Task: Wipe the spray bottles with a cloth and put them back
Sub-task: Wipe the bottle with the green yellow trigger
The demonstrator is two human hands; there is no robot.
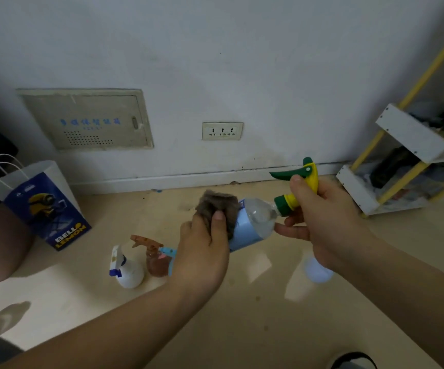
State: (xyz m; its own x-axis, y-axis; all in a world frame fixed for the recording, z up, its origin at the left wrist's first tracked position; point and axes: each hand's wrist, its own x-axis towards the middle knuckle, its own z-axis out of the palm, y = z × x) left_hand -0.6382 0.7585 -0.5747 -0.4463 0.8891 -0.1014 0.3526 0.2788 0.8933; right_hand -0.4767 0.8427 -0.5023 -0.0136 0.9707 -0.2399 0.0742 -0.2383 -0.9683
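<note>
My right hand grips the yellow and green trigger head of a clear spray bottle with a blue label, held on its side above the floor. My left hand grips a grey-brown cloth and presses it round the bottle's lower body. On the floor below stand a white spray bottle with blue trim and a brown one. A light blue trigger shows behind my left hand. A pale bottle sits partly hidden under my right wrist.
A white and blue paper bag stands on the floor at the left near a person's leg. A white and yellow shelf rack stands at the right against the wall. A wall socket is ahead. A shoe tip shows at the bottom.
</note>
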